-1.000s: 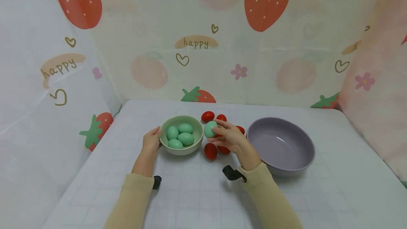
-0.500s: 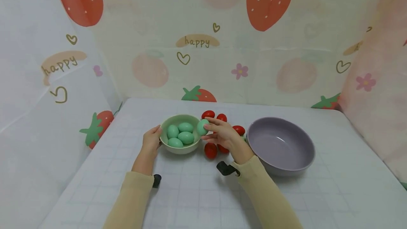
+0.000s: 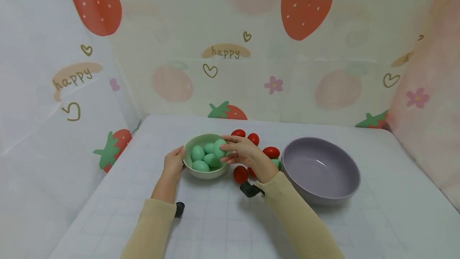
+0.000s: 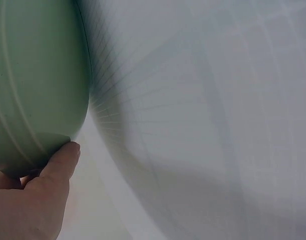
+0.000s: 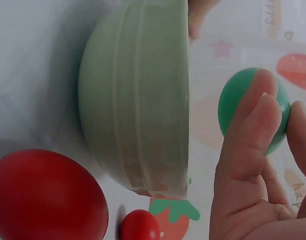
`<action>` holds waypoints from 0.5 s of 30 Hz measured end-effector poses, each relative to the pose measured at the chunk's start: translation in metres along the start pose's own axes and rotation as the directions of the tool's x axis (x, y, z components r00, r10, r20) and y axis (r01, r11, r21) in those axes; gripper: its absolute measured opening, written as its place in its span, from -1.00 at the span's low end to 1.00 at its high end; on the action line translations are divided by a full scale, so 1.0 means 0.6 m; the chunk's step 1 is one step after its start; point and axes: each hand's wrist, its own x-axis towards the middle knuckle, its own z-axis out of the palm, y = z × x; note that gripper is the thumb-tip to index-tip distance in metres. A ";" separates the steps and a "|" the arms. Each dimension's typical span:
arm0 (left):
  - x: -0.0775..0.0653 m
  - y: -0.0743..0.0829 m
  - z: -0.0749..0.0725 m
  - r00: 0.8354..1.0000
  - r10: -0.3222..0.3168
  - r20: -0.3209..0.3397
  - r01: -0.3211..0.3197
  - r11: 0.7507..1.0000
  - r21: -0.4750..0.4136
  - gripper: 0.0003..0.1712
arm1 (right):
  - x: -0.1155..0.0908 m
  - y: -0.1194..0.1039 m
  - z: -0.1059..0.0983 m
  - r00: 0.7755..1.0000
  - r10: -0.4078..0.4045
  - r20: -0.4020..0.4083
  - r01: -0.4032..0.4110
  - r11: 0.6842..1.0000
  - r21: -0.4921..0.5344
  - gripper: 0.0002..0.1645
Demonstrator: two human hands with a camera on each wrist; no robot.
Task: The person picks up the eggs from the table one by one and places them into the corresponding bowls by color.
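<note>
My left hand [image 3: 173, 164] grips the left side of a pale green bowl [image 3: 205, 174], which stands on the table. In the left wrist view the fingers [image 4: 57, 167] hold the bowl's curved outside [image 4: 37, 75]. Several green eggs [image 3: 197, 153] lie inside it. My right hand [image 3: 248, 156] pinches another green egg [image 3: 219, 148] between thumb and fingers, over the bowl's right part. The right wrist view has this egg [image 5: 237, 97] above the level of the bowl's rim, apart from the bowl [image 5: 142, 95].
Several red eggs [image 3: 271, 152] lie on the table between the two bowls. One green egg [image 3: 276, 164] sits beside a large purple bowl [image 3: 320, 193] at the right. A strawberry-printed cloth [image 3: 223, 87] hangs behind the table [image 3: 215, 227].
My right hand has carried the green egg left, from above the red eggs to over the green bowl. My left hand keeps its hold on the bowl.
</note>
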 end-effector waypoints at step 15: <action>-0.006 0.002 0.001 1.000 -0.013 -0.007 0.013 1.000 0.016 -0.45 | 0.021 -0.002 0.013 0.996 0.042 0.074 -0.031 0.989 -0.144 -0.41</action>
